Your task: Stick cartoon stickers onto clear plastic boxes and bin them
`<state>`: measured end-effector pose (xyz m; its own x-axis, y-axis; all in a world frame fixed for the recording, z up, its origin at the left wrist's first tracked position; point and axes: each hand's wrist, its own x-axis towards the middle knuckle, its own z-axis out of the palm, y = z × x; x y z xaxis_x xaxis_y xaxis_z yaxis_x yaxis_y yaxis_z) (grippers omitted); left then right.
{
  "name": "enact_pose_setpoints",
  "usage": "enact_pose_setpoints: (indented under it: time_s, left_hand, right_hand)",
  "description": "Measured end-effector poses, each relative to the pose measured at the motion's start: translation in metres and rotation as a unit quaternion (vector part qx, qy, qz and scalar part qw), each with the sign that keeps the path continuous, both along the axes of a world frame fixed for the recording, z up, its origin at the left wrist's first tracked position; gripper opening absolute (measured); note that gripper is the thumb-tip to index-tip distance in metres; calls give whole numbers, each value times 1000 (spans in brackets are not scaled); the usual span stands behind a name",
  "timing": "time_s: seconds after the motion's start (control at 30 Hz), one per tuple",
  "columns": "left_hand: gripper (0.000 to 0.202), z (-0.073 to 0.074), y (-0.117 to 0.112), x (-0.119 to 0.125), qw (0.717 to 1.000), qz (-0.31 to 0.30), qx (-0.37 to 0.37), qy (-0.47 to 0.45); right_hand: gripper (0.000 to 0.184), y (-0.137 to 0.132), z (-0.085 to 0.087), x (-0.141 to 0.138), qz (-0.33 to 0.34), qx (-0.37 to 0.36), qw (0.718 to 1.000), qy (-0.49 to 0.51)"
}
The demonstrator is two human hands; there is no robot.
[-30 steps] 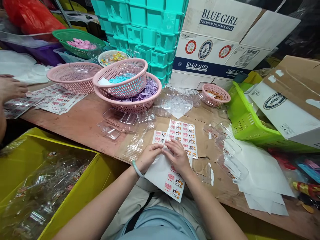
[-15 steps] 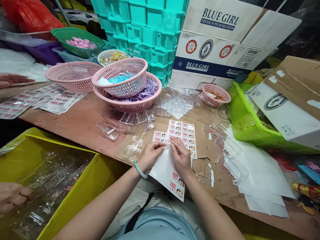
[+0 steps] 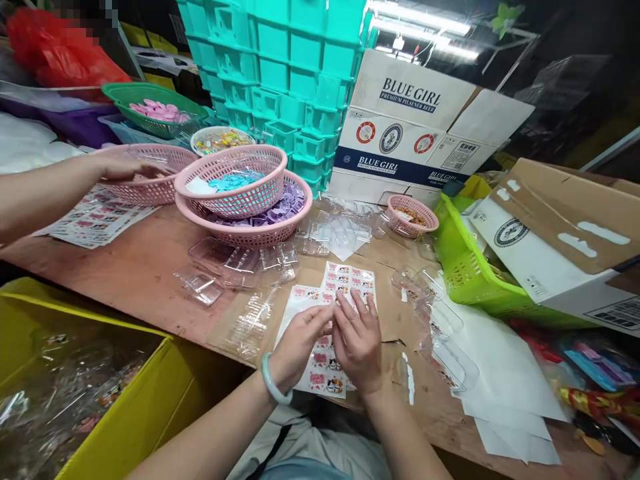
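Observation:
A white sticker sheet (image 3: 320, 363) printed with small cat pictures lies at the near edge of the brown table (image 3: 145, 267). My left hand (image 3: 299, 345) pinches the sheet's upper part with curled fingers. My right hand (image 3: 358, 340) meets it, thumb and forefinger pinched at the same spot, the other fingers resting on the paper. A second sticker sheet (image 3: 350, 280) lies flat just beyond my fingers. Clear plastic blister trays (image 3: 235, 257) lie to the left of the sheets.
Two stacked pink baskets (image 3: 245, 200) hold blue and purple pieces. Another person's arm (image 3: 55, 190) reaches to a pink basket (image 3: 150, 177) at left. A yellow bin (image 3: 150, 393) of clear packs stands below the table. A green crate (image 3: 465, 267), cardboard boxes and white sheets (image 3: 505, 380) fill the right.
The camera tilted up and the sheets sit lower in view. My hands kept pinching the sheet. The other person's arm moved from the left stickers toward the pink basket.

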<state>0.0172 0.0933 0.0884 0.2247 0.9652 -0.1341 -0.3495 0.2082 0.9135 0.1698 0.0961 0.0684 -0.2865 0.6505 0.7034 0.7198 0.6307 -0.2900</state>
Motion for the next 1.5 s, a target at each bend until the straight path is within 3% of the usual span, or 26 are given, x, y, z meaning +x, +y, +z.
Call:
enact_pose_setpoints:
  time_s: [0.07,0.13,0.2,0.27,0.33,0.4,0.47,0.53,0.63,0.7,0.77,0.83,0.9,0.97,1.03,1.1,1.17,1.23,1.37,1.5]
  left_hand:
    - [29,-3,8,8,995,27,-78,-64]
    - [26,-8,15,12,994,34,-84,-57]
    - [26,-13,21,13,999,6,-46,-28]
    - [28,-16,26,13,1000,-6,-22,15]
    - [33,-19,30,12,997,17,-29,62]
    - [40,-21,33,10,994,39,-35,95]
    - [41,-24,32,11,993,33,-30,109]
    - [40,-28,26,14,992,4,-30,120]
    - [39,-31,15,21,991,-52,-36,116]
    - [39,-31,11,24,991,-76,-47,102]
    - [40,-27,12,24,991,-80,-72,83]
    - [42,-21,21,24,989,-84,-114,33]
    - [51,-14,35,23,976,-123,-174,-49]
    - [63,-8,50,20,953,-171,-220,-121]
    - [67,-4,60,12,941,-198,-232,-147]
    - [61,-3,62,0,944,-215,-215,-126]
    - [51,-2,55,-14,949,-233,-190,-94]
    - [43,-3,43,-27,956,-222,-169,-89]
    - [44,-10,22,-39,964,-170,-149,-142]
    - [36,-15,6,-34,962,-152,-143,-177]
  right_hand:
    - [66,-4,1,-3,-18,-70,997,32]
    - [72,-2,3,0,-41,-167,975,139]
    - [48,7,7,12,-21,-278,936,217]
    - [31,26,13,33,-2,-351,907,232]
    - [32,56,22,66,-43,-345,908,233]
    - [33,96,29,107,-136,-282,919,241]
    - [45,141,32,150,-234,-227,919,223]
    - [64,184,30,186,-360,-229,901,73]
    - [66,228,27,218,-410,-254,876,16]
    - [62,237,29,223,-411,-265,872,17]
    - [63,225,36,214,-403,-254,879,11]
    - [68,194,43,193,-358,-193,913,7]
    - [70,146,46,159,-251,-88,964,-3]
    - [67,94,43,121,-82,4,994,-70]
    - [61,46,37,87,94,17,983,-158]
    - [54,11,32,65,191,-4,959,-212]
    - [50,-10,29,54,215,-22,950,-224]
    - [55,-20,25,47,207,-13,962,-177]
    - [96,-20,8,24,82,-31,995,52]
    - [80,-3,-18,-3,13,-89,984,153]
